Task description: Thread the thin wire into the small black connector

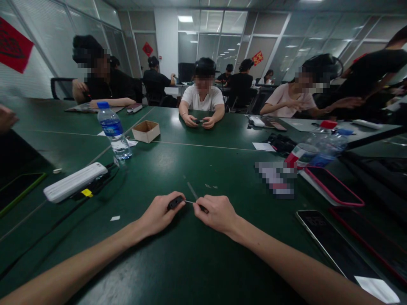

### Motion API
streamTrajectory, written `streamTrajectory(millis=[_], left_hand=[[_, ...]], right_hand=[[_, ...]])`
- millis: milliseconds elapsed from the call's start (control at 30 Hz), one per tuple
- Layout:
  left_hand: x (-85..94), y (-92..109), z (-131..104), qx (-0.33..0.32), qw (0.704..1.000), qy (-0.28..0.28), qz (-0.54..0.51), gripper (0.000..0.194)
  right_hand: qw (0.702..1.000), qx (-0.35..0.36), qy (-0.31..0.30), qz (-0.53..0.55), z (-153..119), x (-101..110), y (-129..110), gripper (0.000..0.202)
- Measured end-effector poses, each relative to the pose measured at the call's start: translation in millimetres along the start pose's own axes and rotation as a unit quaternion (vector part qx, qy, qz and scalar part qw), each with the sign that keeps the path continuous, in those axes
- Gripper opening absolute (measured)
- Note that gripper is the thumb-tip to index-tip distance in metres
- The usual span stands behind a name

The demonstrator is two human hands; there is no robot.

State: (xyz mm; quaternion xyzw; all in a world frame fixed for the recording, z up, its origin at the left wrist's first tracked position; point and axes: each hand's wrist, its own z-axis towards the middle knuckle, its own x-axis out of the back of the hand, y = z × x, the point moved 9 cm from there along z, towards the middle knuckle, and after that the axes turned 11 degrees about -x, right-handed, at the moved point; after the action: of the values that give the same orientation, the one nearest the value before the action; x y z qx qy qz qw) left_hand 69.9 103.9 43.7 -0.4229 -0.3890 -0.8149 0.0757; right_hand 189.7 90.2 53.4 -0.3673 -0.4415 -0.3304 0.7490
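My left hand (162, 212) is closed around a small black block (174, 203) with dark holes in its face. In my right hand (219, 212), the fingers pinch a thin screwdriver-like tool (190, 202), whose dark end shows beside the thumb. Its narrow metal shaft spans the gap between the hands and reaches the block's right side. Whether the tip is inside the block or only touching it, I cannot tell. Just beyond my right fingers a slim translucent strip (191, 190) lies on the green table (152, 262), with small clear scraps near it.
Leftward are a white power bank (76, 182) with cables, a water bottle (114, 131) and an open cardboard box (146, 132). Phones, including a black phone (330, 241), and plastic bottles (321, 144) sit to the right. Across the table, a person (202, 97) handles a small dark item.
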Motion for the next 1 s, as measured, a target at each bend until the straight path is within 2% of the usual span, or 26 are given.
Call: streamTrajectory(millis=[267,567,1000], left_hand=[[-6.7,-2.1,-1.6,-0.009,1.000,-0.021,0.007,0.024],[-14.5,-4.9,-5.6,-0.011,0.997,-0.056,0.050,0.026],[-17.6,-10.6,-8.6,0.009,0.996,-0.063,0.062,0.025]], right_hand=[[1.000,0.002,-0.012,-0.013,0.3,-1.9,0.2,0.033],[0.999,0.038,0.009,-0.020,-4.1,1.3,-3.9,0.031],[0.997,0.063,0.026,-0.031,-5.9,2.8,-6.1,0.031]])
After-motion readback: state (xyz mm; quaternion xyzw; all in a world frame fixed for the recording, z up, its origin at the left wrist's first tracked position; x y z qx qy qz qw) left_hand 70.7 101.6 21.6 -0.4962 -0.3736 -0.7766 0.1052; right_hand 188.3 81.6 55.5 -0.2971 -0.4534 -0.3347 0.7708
